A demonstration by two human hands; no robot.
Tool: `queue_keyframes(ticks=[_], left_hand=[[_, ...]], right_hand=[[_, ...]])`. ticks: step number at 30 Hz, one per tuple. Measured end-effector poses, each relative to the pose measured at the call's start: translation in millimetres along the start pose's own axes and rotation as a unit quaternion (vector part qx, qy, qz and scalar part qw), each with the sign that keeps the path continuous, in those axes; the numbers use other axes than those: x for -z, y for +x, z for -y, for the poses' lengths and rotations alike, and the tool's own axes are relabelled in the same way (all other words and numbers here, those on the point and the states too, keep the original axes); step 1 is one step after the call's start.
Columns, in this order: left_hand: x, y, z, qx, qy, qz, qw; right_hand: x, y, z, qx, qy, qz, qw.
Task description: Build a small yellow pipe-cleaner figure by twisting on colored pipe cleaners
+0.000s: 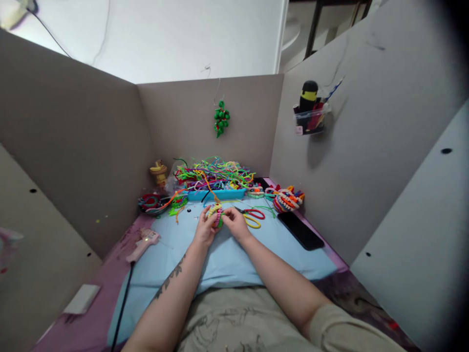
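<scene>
My left hand [205, 229] and my right hand [235, 223] meet over a light blue cloth [227, 259], both gripping a small coiled pipe-cleaner piece [215, 214] in yellow, pink and green. An orange pipe cleaner [209, 189] runs up from the piece toward the pile behind. The fingers partly hide the piece.
A blue tray [216, 194] heaped with coloured pipe cleaners sits at the back. Red and yellow scissors [252, 216], a black phone [300, 231], finished coiled pieces [287, 199], a pink glue gun [143, 243] and a bowl [150, 203] lie around. Cardboard walls enclose the desk.
</scene>
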State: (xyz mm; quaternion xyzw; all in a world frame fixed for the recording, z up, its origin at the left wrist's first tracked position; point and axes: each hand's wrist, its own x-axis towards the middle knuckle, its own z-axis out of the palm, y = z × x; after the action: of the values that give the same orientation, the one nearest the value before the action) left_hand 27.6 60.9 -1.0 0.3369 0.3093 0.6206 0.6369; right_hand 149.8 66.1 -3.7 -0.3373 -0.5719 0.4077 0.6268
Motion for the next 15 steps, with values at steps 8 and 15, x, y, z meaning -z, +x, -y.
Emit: queue_keyframes(ticks=[8, 15], left_hand=[[-4.9, -2.6, -3.3, -0.040, 0.025, 0.014, 0.999], [-7.8, -4.6, -5.3, -0.056, 0.049, 0.016, 0.997]], right_hand=[[-2.3, 4.5, -10.9, -0.104, 0.137, -0.006, 0.985], [-0.1, 6.2, -18.4, -0.120, 0.141, 0.002, 0.983]])
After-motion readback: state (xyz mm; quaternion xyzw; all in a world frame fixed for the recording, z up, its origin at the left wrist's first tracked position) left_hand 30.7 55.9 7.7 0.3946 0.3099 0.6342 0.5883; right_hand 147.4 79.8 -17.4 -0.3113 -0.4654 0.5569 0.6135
